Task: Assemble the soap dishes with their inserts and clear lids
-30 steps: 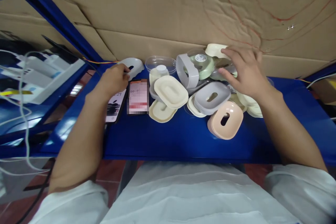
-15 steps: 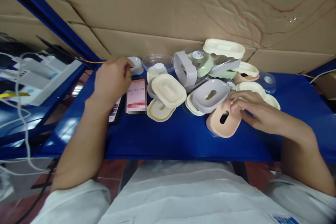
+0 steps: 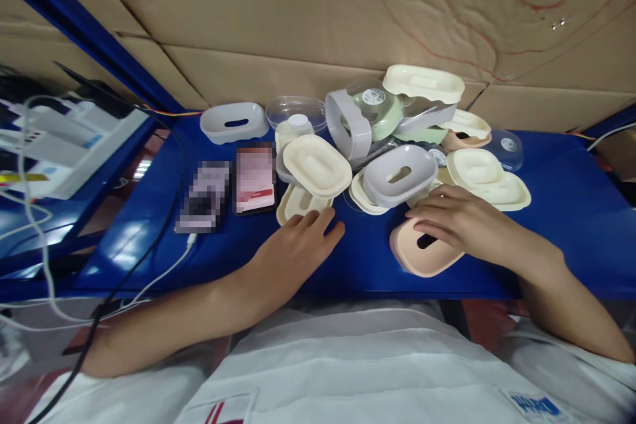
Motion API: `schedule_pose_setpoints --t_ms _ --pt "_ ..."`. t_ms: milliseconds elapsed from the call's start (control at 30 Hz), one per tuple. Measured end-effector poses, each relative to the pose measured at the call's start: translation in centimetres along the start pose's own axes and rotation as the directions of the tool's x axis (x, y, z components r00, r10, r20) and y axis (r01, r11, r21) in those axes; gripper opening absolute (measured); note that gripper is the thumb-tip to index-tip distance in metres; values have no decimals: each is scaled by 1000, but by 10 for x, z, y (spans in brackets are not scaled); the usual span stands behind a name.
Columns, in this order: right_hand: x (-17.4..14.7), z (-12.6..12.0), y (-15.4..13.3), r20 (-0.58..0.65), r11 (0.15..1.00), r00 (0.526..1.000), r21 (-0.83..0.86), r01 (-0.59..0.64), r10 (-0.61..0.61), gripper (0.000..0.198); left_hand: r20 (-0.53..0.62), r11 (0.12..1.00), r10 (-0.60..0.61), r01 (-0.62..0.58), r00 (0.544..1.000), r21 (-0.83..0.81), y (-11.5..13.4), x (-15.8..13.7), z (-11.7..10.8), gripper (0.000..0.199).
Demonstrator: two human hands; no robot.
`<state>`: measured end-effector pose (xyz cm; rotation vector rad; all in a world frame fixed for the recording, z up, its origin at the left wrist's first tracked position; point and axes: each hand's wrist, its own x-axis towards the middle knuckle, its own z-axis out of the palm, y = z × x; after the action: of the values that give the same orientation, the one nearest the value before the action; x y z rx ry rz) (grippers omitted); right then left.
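Observation:
My left hand (image 3: pixel 301 248) has loosely spread fingers and holds nothing visible. Its fingertips are at the near edge of a cream oval lid (image 3: pixel 293 207), just below another cream lid (image 3: pixel 318 165). Fingers of my right hand (image 3: pixel 460 215) lie over the far rim of a peach oval soap dish part (image 3: pixel 430 265) with a slot, the thumb over its top; the grip is partly hidden. Beyond it sits a grey slotted dish part (image 3: pixel 382 175), tilted on a cream piece. At the back left rests another grey slotted dish part (image 3: pixel 253 126).
Two phones, one dark-edged with a cable (image 3: pixel 203 199) and one with a pink screen (image 3: pixel 255 179), lie at left. Clear covers (image 3: pixel 283 109), a green part (image 3: pixel 390 119) and several cream pieces (image 3: pixel 474 169) are piled at the back. Cardboard (image 3: pixel 273 20) stands behind the blue table (image 3: pixel 358 265).
My left hand has left the back-left grey dish part and come right and nearer to the cream lids. My right hand has shifted left; the peach part has slid slightly towards me.

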<state>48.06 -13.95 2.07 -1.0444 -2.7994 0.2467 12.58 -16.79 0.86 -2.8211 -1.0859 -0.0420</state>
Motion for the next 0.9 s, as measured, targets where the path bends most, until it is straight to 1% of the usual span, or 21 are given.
schedule_pose_setpoints --t_ms 100,167,200,233,300,367,433,500,567,600,633,667,700,733,800,833,867,900 --pt "6 4 2 10 1000 1000 8 -2 2 27 -64 994 -2 -5 998 -113 3 -23 2 66" --pt "9 8 2 6 1000 1000 -14 -24 24 32 -118 979 7 -31 993 -199 8 -42 6 65" --pt "11 10 2 -2 999 999 -34 -36 36 34 -153 974 -15 -20 988 -224 10 -51 9 61" --pt "12 10 1 -9 997 999 -54 -48 48 35 -186 972 -63 18 980 -232 12 -59 12 55" --pt "14 9 -4 -20 995 998 -75 -66 65 34 -241 963 -205 152 949 -221 14 -72 19 43" --pt "16 5 -13 -33 996 998 -59 -63 61 32 -257 938 -308 248 916 -241 13 -80 26 39" --pt "16 1 -24 -33 1000 999 -7 -18 18 32 -245 908 -333 239 910 -345 10 -86 30 32" --pt "14 -1 -35 4 997 999 65 44 -44 39 -237 844 -337 181 911 -505 8 -92 30 26" --pt "9 1 -42 80 989 993 129 72 -83 58 -236 748 -344 114 909 -653 8 -96 25 25" --pt "6 2 -44 116 987 990 151 64 -82 68 -235 693 -347 79 908 -717 9 -98 22 25" --pt "3 4 -44 150 985 986 164 46 -71 76 -228 630 -356 53 906 -775 12 -99 20 25" --pt "0 6 -43 175 985 983 172 25 -55 78 -213 559 -381 40 900 -828 14 -99 18 24" --pt "-3 8 -42 191 985 981 174 5 -39 75 -190 482 -426 44 884 -875 17 -98 17 21" --pt "-5 8 -40 198 985 980 171 -10 -25 68 -150 396 -490 66 859 -916 20 -95 16 17" --pt "-9 7 -36 195 987 981 162 -9 -23 51 -28 205 -606 122 795 -971 25 -88 19 9" --pt "-10 4 -34 183 987 983 160 0 -30 45 39 102 -638 135 769 -986 27 -83 21 7" --pt "-12 1 -33 169 987 985 159 6 -33 40 101 5 -643 136 760 -991 28 -79 24 8" --pt "-14 -2 -33 154 987 988 159 6 -30 37 152 -77 -627 132 764 -988 28 -76 27 11"
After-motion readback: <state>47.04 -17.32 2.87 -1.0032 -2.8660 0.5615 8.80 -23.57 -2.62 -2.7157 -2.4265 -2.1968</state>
